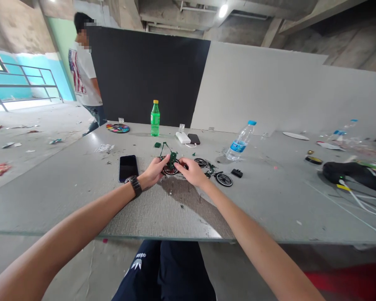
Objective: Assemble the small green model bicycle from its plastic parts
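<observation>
My left hand [154, 172] and my right hand [192, 170] are closed on a small model bicycle [170, 167], one from each side. It has dark green parts, a thin green frame piece sticking up, and a spoked black wheel below. My fingers cover some of it. Just right of my right hand, a second model bicycle [211, 170] lies on its side on the grey table [128, 217], one wheel toward me. A small black block [237, 172] lies beyond its wheel. Behind my hands sits a small green piece [157, 145].
A phone [128, 168] lies by my left wrist. Farther back stand a green bottle [155, 121] and a tilted clear water bottle [240, 142], near a white power bank [183, 138] and a paint palette [118, 128]. Cables [360, 205] lie right. A person [84, 75] is behind at left.
</observation>
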Motion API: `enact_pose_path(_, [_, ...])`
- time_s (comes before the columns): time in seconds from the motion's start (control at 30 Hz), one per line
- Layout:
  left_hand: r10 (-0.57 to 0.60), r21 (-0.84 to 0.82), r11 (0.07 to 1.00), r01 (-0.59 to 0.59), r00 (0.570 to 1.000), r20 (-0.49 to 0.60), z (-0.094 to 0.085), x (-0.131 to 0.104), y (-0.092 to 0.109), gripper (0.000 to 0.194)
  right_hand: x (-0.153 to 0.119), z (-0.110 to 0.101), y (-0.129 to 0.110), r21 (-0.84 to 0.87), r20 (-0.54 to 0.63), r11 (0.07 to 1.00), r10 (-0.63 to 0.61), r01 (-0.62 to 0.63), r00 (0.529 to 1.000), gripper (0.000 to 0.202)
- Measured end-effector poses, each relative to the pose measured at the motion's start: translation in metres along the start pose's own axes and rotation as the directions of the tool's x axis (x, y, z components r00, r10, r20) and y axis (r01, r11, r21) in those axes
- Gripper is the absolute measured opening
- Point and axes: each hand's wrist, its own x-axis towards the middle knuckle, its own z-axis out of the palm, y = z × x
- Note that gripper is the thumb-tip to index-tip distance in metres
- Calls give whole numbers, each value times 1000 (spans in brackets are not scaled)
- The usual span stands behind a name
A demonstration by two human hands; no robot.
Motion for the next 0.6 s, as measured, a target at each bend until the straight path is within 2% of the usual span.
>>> enact_pose_path(0.2, [6,18,1000,-6,1000,4,-1,1,0,35,1,1,2,-12,-2,1000,-2,2,1000,38])
enact_pose_path(0.4, [57,6,998,-58,996,68,-4,1,-3,35,3,2,10,-62,-30,998,17,-19,999,40])
enact_pose_path(0.6, [17,36,999,-18,1000,22,-2,1,-2,36,3,3,11,-68,-19,998,12,-13,1000,41])
